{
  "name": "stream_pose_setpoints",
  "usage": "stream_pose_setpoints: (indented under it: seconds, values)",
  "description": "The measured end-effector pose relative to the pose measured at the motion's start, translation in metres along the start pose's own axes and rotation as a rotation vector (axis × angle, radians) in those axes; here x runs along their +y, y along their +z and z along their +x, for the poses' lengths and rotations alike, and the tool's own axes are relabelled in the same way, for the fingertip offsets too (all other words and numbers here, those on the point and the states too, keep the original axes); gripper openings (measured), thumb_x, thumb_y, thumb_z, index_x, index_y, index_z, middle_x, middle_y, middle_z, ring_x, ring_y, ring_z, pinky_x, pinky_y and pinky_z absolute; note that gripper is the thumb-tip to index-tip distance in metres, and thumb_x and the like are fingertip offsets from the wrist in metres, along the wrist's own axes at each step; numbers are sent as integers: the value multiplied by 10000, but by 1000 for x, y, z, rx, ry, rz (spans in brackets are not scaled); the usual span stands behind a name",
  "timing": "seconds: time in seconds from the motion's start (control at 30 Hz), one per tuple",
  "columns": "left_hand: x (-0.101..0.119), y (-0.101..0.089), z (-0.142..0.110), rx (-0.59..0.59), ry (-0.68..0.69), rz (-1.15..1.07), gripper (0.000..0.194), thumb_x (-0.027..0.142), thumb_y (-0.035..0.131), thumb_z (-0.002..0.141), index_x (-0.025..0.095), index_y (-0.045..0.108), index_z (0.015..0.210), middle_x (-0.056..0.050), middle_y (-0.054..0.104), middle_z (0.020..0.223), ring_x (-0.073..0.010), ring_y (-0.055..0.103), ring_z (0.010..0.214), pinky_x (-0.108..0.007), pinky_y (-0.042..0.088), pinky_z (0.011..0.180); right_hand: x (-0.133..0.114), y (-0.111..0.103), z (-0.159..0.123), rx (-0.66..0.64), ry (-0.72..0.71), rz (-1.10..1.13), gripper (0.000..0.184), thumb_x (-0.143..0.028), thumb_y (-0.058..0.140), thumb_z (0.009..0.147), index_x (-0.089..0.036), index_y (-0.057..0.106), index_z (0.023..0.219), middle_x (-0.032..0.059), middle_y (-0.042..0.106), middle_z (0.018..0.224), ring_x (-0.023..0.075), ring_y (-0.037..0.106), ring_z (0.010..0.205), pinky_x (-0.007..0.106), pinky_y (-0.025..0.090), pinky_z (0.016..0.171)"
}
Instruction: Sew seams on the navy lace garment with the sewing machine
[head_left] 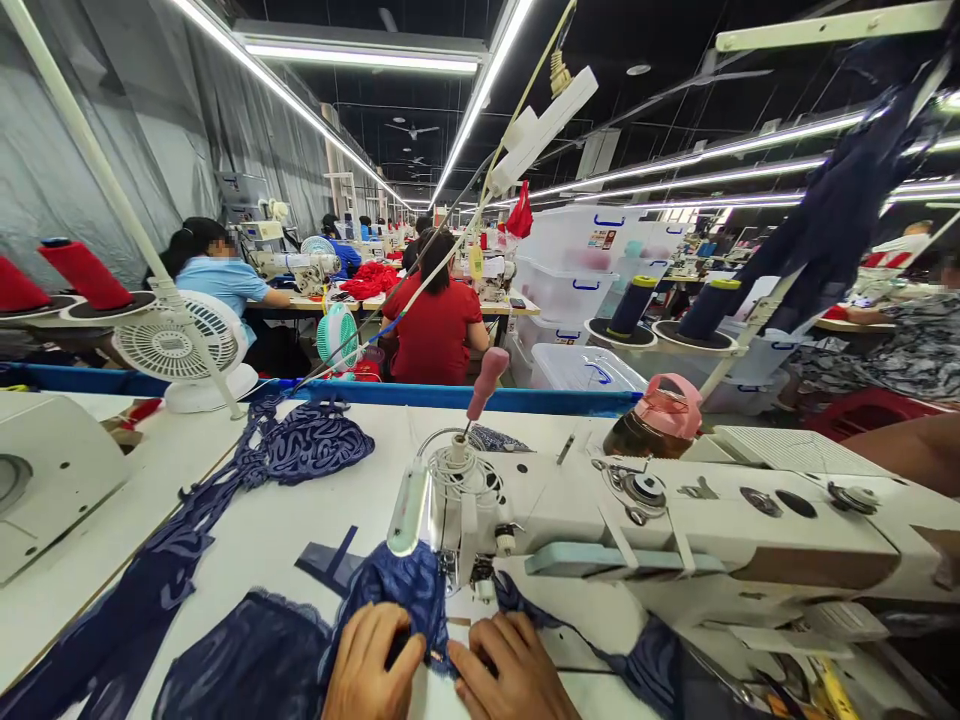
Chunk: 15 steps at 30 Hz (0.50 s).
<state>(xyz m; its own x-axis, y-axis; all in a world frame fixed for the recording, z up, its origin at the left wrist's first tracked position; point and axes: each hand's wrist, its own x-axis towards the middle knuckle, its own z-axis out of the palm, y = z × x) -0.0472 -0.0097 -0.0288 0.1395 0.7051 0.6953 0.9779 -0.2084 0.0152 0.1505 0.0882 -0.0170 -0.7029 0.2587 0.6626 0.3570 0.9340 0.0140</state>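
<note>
Bottom centre: resting left hand [373, 660] on navy lace cloth [412, 585], beside needle end of sewing machine [562, 510]. Touching cloth's right edge with right hand [514, 665]. Fingers curled in each grip; cannot tell if pinching. More navy fabric [247, 655] on white worktop [262, 545], lower left.

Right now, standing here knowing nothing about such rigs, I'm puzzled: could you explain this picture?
Certainly. There is no robot: these are a person's bare hands, seen by a camera worn on the head, looking forward and down. The white machine is a sewing machine. The left hand rests on blue lacy fabric by the needle area; the right hand is at its edge, though whether either grips it is unclear. On the white table lie other dark-blue pieces, and a fan stands farther back.
</note>
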Motion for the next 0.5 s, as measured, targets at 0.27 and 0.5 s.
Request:
stream_pose_setpoints:
  seconds: [0.27, 0.5]
  values:
    - [-7, 7, 35, 9, 86, -116, 315, 295, 307, 1051, 112, 559, 1095, -76, 645, 831, -181, 637, 739, -274, 547, 656, -6, 19, -2, 108, -37, 93, 285, -412, 458, 1039, -195, 624, 955, 16, 649, 886, 168, 569, 805, 328, 390, 779]
    - [-12, 2, 34, -80, 148, -175, 209, 99, 416, 976, 187, 591, 904, -20, 595, 791, -165, 561, 710, -294, 428, 644, -14, 27, 6, 275, -61, 38, 378, -135, 323, 1048, -192, 609, 808, -24, 605, 705, 128, 529, 635, 311, 367, 705]
